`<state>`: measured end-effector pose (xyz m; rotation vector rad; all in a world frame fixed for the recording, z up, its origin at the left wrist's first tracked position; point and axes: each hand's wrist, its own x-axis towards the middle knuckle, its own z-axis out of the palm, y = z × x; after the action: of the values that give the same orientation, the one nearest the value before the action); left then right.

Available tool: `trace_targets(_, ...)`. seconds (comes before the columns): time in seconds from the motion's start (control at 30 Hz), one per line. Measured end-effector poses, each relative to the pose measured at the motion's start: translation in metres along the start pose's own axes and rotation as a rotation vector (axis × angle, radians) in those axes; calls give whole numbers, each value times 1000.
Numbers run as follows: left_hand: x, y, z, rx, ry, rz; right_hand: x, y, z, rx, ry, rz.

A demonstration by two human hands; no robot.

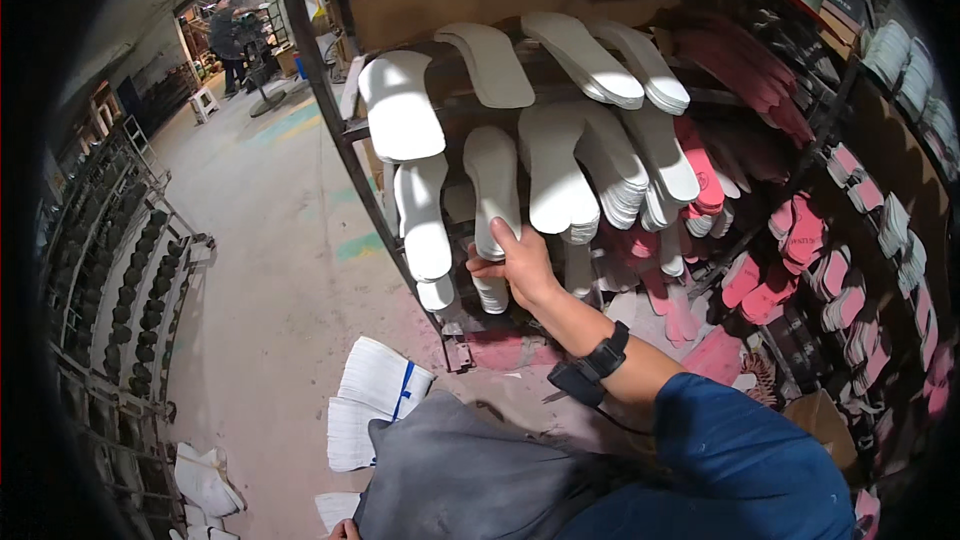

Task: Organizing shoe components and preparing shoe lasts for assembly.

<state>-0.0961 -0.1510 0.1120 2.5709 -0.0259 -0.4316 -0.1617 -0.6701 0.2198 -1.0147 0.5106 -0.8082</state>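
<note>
My right hand (515,258) reaches to the rack and is closed on the near end of a white insole stack (492,175), thumb on top and fingers beneath. More white insoles (421,215) stick out of the same shelf on the left, and further white stacks (560,175) on the right. Only a bit of my left hand (344,530) shows at the lower edge, beside a white stack (337,508); its fingers are mostly hidden. Below the rack, white insole bundles (375,380) with a blue band lie partly behind dark grey cloth (470,470).
The metal rack (350,155) also holds pink insoles (702,170). Another shelf unit with white and pink insoles (800,235) stands along the right. At left, a rack of dark pieces (130,310) borders the aisle floor (260,270). A person (226,45) stands far back near a white stool (204,104).
</note>
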Motion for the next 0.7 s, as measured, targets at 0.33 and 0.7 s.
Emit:
trace_targets(0.33,-2,3,2,-3,-13,40,-12,7,44,-147,-189,-95)
trace_targets(0.7,-14,10,-4,-14,36,3,8,-3,49,-1082,-45,-134)
